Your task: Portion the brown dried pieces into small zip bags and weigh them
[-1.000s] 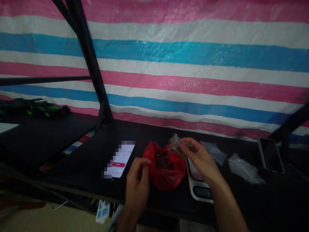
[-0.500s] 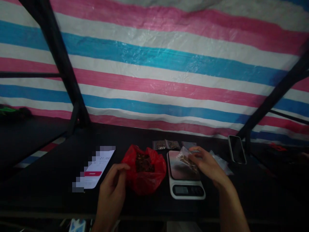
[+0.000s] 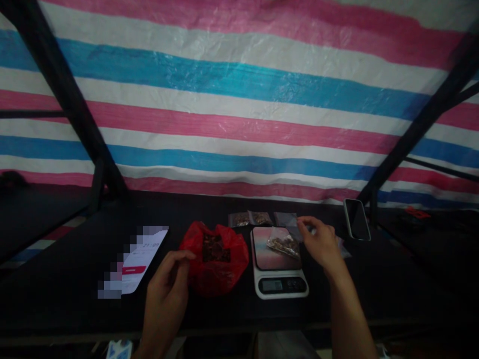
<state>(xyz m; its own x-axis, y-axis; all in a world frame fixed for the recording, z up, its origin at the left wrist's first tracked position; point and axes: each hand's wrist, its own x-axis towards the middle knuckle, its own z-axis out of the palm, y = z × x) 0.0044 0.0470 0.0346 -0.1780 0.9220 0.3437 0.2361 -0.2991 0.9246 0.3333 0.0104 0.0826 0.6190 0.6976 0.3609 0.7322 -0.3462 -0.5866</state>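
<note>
My left hand (image 3: 168, 286) is at the left edge of a red plastic bag (image 3: 220, 279), its fingers closed on the rim. Dark brown dried pieces (image 3: 216, 250) show in the bag's mouth. On the pan of a white digital kitchen scale (image 3: 262, 289) lies a small clear plastic bag (image 3: 283, 245) of brownish bits, tilted toward the pan's right side. My right hand (image 3: 320, 244) hovers just right of the scale, apart from that bag, thumb and fingers spread with nothing visible between them. The scale's display is lit, but its digits are too blurred to read.
Behind the scale lie two filled small bags (image 3: 250, 218) and a flat clear bag (image 3: 285, 219). More clear plastic (image 3: 343, 248) shows beside my right hand. A lit phone-like screen (image 3: 140, 264) lies at left; a phone (image 3: 357, 219) rests at right. Dark metal posts (image 3: 71, 109) flank the black table.
My right hand has let go of the small clear bag, leaving it on the scale pan, and drawn back to the right. My left hand stays at the red bag. The view has shifted slightly.
</note>
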